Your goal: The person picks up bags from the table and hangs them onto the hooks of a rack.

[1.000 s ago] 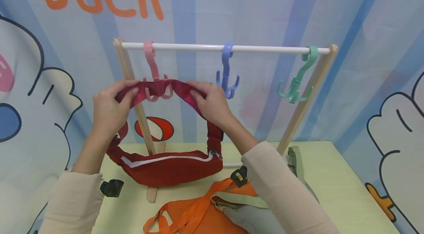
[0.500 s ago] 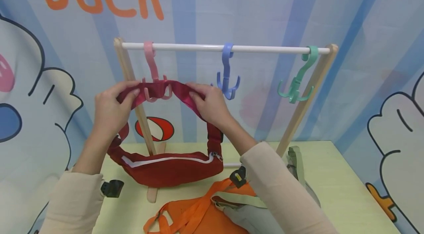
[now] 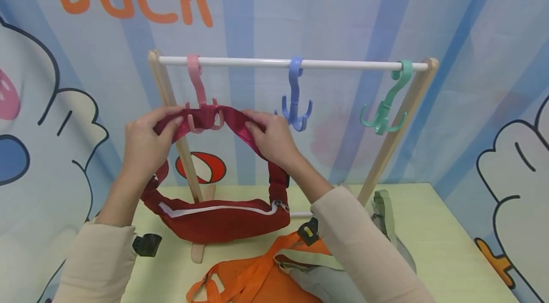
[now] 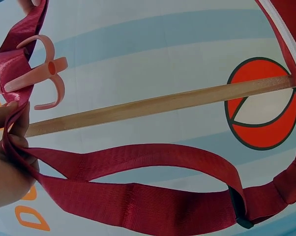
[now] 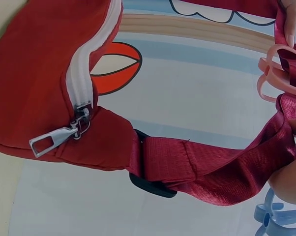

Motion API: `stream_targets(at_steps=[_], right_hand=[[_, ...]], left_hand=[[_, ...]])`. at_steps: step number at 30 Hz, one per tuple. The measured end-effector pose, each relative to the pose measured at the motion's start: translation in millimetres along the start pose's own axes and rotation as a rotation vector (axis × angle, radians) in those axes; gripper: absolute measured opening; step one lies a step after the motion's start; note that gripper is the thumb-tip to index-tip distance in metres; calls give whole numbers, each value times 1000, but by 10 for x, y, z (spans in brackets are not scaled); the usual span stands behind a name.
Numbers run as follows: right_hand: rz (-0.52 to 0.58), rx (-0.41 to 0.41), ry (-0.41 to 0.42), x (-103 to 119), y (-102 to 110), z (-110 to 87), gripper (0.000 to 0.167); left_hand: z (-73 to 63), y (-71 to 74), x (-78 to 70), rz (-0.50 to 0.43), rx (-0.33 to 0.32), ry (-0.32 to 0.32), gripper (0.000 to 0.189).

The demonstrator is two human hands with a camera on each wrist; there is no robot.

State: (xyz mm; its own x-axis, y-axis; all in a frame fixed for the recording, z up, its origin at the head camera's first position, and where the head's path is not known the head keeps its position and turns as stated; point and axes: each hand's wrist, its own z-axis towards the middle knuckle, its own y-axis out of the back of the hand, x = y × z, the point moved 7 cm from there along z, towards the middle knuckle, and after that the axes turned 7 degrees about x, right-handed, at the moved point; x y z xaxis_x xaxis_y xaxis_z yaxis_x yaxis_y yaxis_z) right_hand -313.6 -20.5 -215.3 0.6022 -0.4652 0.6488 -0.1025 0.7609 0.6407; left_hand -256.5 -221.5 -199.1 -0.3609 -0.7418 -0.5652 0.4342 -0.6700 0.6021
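A red waist bag [image 3: 227, 222] with a white zip hangs in front of the rack, held up by its dark red strap [image 3: 236, 126]. In the head view my left hand [image 3: 147, 143] pinches the strap left of the pink hook [image 3: 197, 81], thumb towards me. My right hand [image 3: 276, 138] pinches it on the other side. Between the hands, the strap lies against the pink hook's prongs [image 4: 32, 78], one prong crossing in front of it in the left wrist view. A metal zip pull [image 5: 52, 141] and black buckle [image 5: 153, 186] show in the right wrist view.
A white rail [image 3: 249, 62] on wooden posts also carries a blue hook [image 3: 294, 93] and a green hook [image 3: 388, 103]. Below, an orange bag [image 3: 253, 274] and a grey bag [image 3: 321, 284] lie on the pale yellow table [image 3: 454, 255]. Another grey-green bag [image 3: 386, 212] lies at right.
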Motion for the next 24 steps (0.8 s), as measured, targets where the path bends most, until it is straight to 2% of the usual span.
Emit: stream_targets(at_steps=[7, 16, 24], right_hand=[[-1, -9, 15, 3, 53, -3, 28], [11, 60, -5, 72, 32, 61, 26], [0, 80, -26, 85, 8, 94, 23]], left_hand=[[2, -15, -14, 2, 9, -19, 29], [8, -39, -57, 14, 5, -81, 25], [4, -35, -29, 22, -4, -76, 25]])
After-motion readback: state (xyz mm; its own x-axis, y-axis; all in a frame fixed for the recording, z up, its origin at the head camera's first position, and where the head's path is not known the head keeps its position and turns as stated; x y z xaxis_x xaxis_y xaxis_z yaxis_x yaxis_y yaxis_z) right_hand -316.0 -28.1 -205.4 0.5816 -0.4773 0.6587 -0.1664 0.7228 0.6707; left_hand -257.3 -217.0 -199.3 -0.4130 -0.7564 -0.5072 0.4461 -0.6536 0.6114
